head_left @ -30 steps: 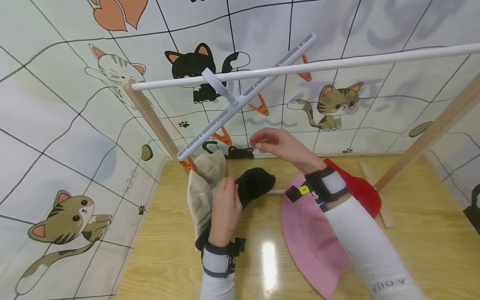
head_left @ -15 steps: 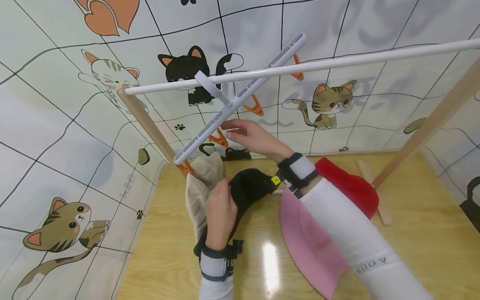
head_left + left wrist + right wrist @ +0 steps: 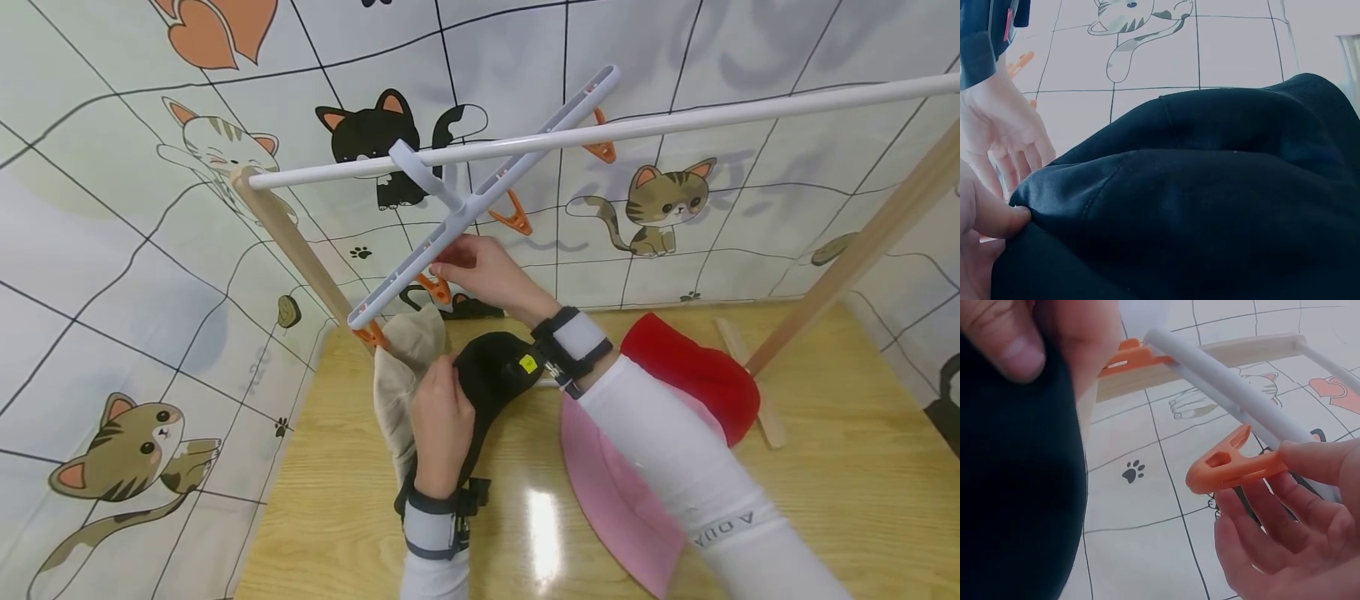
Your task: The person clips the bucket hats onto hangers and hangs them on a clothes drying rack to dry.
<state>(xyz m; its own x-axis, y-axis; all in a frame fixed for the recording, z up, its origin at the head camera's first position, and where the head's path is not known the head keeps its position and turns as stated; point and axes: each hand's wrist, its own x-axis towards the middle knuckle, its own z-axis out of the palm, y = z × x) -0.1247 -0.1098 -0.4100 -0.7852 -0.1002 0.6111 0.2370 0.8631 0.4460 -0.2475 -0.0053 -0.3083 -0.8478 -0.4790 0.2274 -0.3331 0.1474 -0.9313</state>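
Observation:
My left hand (image 3: 442,417) pinches the edge of a black hat (image 3: 491,367), held up off to its right; the hat's dark cloth and seams fill much of the left wrist view. My right hand (image 3: 483,271) is at the light-grey clip hanger (image 3: 468,208), which hooks over a white rail. Between its thumb and fingers it pinches an orange clip (image 3: 1229,465), seen in the right wrist view. At the hanger's near end another orange clip (image 3: 371,335) grips a beige hat (image 3: 405,375), partly hidden behind my left hand.
The white rail (image 3: 675,123) spans wooden posts (image 3: 296,242). Further orange clips (image 3: 513,215) hang along the hanger. On the wooden table (image 3: 322,500) a pink hat (image 3: 615,492) and a red hat (image 3: 693,379) lie under my right forearm. A cat-print wall stands behind.
My right hand has moved left and slightly down to the second orange clip and now pinches it. My left hand keeps hold of the black hat, nearly in place.

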